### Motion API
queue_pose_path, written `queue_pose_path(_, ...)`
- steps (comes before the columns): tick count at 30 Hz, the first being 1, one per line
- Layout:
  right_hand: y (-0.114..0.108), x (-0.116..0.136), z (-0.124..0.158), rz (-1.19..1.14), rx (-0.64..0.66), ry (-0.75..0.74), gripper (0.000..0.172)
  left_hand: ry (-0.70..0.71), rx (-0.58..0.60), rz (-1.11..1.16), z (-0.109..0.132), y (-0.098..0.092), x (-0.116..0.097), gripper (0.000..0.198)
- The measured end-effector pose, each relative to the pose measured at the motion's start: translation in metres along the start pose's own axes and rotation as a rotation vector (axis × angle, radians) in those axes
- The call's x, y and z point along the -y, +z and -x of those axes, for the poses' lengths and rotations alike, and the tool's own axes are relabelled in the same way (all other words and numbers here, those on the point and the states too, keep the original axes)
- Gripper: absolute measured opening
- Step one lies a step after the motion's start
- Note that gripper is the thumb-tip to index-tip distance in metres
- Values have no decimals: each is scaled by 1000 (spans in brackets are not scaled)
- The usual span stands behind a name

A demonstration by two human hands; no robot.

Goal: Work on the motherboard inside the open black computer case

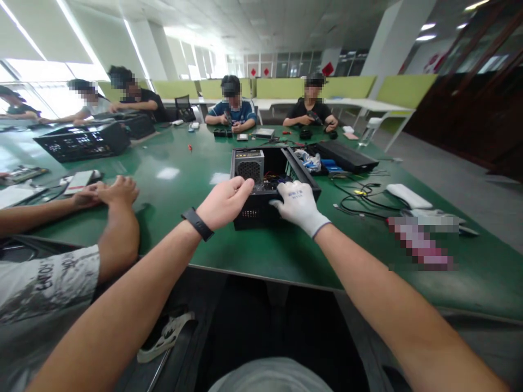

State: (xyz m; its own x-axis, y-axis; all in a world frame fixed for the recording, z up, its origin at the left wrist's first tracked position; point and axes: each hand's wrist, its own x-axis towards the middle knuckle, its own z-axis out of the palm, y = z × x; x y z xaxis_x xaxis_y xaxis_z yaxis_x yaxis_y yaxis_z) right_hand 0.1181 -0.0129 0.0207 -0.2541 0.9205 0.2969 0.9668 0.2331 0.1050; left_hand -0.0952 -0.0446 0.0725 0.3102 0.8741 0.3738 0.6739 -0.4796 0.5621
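Note:
A black open computer case stands on the green table before me. Inside its left part sits a power supply, with thin coloured wires lower down to the right. My left hand, bare with a black wristband, is closed at the case's near left edge; its curled fingers hide whatever they hold. On the near right rim lies my right hand in a white glove. Its fingers reach over the rim and its thumb is on the outer face, gripping the case.
Right of the case lie a black panel, black cables and a white pouch-like thing. A co-worker's hands rest at the left. Another computer case stands far left. Two people sit across the table.

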Motion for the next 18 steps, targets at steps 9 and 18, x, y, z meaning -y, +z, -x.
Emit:
queue_pose_path(9, 32, -23, -117, 22, 58, 43, 45, -126, 108, 74, 37, 30, 28, 41)
queue_pose_path(18, 45, -31, -147, 30, 70, 65, 46, -203, 175, 158, 49, 46, 51, 42)
